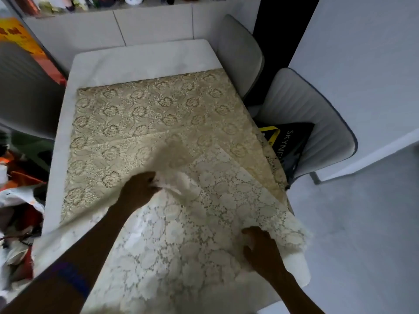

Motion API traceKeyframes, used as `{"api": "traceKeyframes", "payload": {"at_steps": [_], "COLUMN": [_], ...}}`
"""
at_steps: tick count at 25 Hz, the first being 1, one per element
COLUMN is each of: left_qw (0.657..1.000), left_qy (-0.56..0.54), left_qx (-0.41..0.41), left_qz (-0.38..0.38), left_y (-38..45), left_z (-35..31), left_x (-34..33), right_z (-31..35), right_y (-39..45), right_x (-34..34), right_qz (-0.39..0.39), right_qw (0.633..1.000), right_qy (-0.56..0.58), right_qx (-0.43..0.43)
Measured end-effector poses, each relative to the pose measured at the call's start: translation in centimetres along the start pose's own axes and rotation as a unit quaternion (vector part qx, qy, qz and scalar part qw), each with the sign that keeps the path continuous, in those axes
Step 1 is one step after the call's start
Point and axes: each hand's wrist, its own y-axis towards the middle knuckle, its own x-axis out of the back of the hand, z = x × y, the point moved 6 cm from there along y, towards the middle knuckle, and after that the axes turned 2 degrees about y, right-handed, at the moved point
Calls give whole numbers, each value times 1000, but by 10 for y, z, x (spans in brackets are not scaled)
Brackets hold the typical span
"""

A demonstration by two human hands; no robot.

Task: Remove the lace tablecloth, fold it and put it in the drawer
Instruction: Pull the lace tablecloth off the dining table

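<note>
A cream lace tablecloth with a flower pattern lies over the white table. Its near part is lifted and folded back, showing a paler underside. My left hand pinches a raised corner of the lace near the table's middle. My right hand grips the lace at the near right corner of the table. The cloth's right edge hangs over the table side. No drawer is in view.
Two grey padded chairs stand along the right side; the nearer one holds a black bag. Another chair back is at the left, with cluttered clothes below. A white cabinet stands behind.
</note>
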Motion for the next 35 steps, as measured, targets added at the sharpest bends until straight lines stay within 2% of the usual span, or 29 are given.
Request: {"api": "traceKeyframes", "payload": {"at_steps": [2,3,4,7,10,12,14,16,20,23,26,29,32,35], "left_qw": [992,985,984,995,985,969,958,950,954,965,968,970,977,989], "left_qy": [61,92,109,71,50,79,145,191,223,168,97,154,201,112], "left_qx": [-18,-10,0,-57,-155,-160,-160,-172,-164,-202,-230,-180,-47,88], "left_qz": [-112,-143,-142,-46,59,168,189,178,112,23,-23,-57,-61,-38], "left_y": [39,48,48,-1,-94,-140,-165,-177,-192,-201,-221,-260,-302,-335], "left_z": [-34,-49,-62,-88,-81,-63,-46,-43,-53,-74,-97,-93,-55,-12], "left_x": [29,34,29,-29,-102,-141,-157,-156,-139,-119,-99,-82,-67,-49], "right_z": [-2,-2,-3,-13,-33,-43,-48,-45,-11,23,52,57,53,40], "right_y": [11,14,16,16,9,4,0,-9,-45,-59,-63,-72,-100,-137], "right_x": [17,22,25,24,1,-7,-9,-12,-35,-40,-21,17,56,84], "right_qz": [-48,-67,-81,-80,36,69,73,81,61,21,-39,-35,-19,-1], "right_qw": [999,998,997,996,996,991,988,984,966,975,973,977,964,959], "right_qy": [4,0,-3,-6,-72,-115,-137,-155,-176,-128,-67,70,172,206], "right_qx": [-6,-8,-10,-28,-33,-22,-16,21,180,182,220,198,202,192]}}
